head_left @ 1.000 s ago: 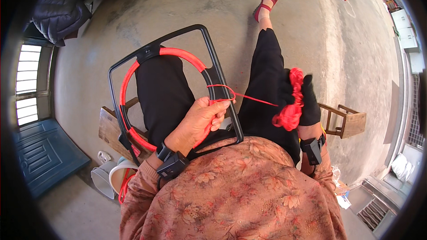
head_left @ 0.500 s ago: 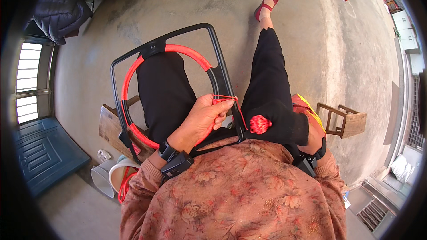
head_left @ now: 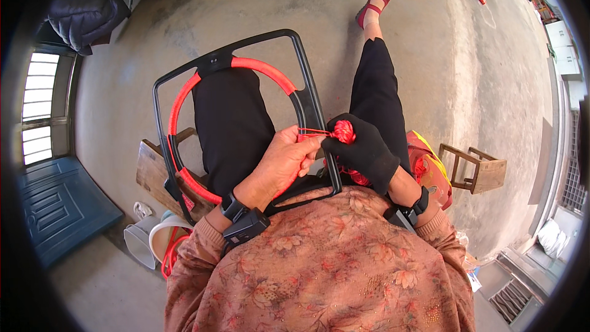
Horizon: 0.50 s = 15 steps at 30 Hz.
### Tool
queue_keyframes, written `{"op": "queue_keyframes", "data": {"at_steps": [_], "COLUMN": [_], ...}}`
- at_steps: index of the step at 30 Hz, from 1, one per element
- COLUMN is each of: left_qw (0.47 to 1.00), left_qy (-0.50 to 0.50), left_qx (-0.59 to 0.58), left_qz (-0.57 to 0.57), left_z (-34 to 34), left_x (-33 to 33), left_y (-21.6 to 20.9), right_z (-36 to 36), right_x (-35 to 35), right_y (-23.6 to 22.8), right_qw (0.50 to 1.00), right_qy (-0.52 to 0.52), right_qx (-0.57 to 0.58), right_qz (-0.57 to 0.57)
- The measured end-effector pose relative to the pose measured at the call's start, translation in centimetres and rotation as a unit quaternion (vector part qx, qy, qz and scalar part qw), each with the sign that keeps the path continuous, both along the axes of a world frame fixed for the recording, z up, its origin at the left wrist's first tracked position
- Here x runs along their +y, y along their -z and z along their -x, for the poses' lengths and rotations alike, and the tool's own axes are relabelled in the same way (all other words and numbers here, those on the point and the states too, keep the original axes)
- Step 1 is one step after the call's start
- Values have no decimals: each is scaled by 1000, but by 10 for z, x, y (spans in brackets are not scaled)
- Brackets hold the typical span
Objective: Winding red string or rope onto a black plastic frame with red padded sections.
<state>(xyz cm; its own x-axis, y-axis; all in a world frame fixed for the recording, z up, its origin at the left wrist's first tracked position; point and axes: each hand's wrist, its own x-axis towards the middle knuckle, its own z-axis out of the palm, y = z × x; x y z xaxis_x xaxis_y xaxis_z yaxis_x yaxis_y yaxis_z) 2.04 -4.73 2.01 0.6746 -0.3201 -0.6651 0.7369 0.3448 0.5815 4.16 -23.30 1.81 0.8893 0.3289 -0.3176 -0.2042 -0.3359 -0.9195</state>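
Note:
A black, roughly square frame (head_left: 305,64) rests across my lap, holding a ring (head_left: 265,69) partly wrapped in red cord. My bare left hand (head_left: 284,163) is closed in a pinch at the ring's right side, on the red cord there. Short strands (head_left: 314,131) run from it over the frame's right bar. Just past that bar, my right hand (head_left: 367,150), in a black glove, is closed around a small bundle of red cord (head_left: 344,131). More red cord (head_left: 358,177) shows under the glove.
A red and yellow bag (head_left: 437,184) with red cord stands by my right thigh, and a wooden stool (head_left: 485,172) lies beyond it. To my left are a wooden seat (head_left: 150,169), a white bucket (head_left: 161,237) with red cord, and a blue door panel (head_left: 67,209).
My right hand has moved left from beside my right leg to the frame's right bar, bringing the cord bundle close to my left hand. My left hand stays nearly still.

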Motion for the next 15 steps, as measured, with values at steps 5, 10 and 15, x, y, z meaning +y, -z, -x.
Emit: {"op": "queue_keyframes", "data": {"at_steps": [5,10,15], "left_qw": [999,972,966], "left_qy": [-34,-126,-114], "left_qx": [-29,-174,-203], "left_qz": [-5,-90,-113], "left_z": [2,16,18], "left_x": [4,13,17], "left_y": [1,6,6], "right_z": [-6,-8,-9], "right_x": [-5,-4,-1], "right_y": [15,16,22], "right_qw": [997,993,991], "right_qy": [-11,-22,-20], "right_qx": [-6,17,36], "right_qz": [-76,-112,-127]}}
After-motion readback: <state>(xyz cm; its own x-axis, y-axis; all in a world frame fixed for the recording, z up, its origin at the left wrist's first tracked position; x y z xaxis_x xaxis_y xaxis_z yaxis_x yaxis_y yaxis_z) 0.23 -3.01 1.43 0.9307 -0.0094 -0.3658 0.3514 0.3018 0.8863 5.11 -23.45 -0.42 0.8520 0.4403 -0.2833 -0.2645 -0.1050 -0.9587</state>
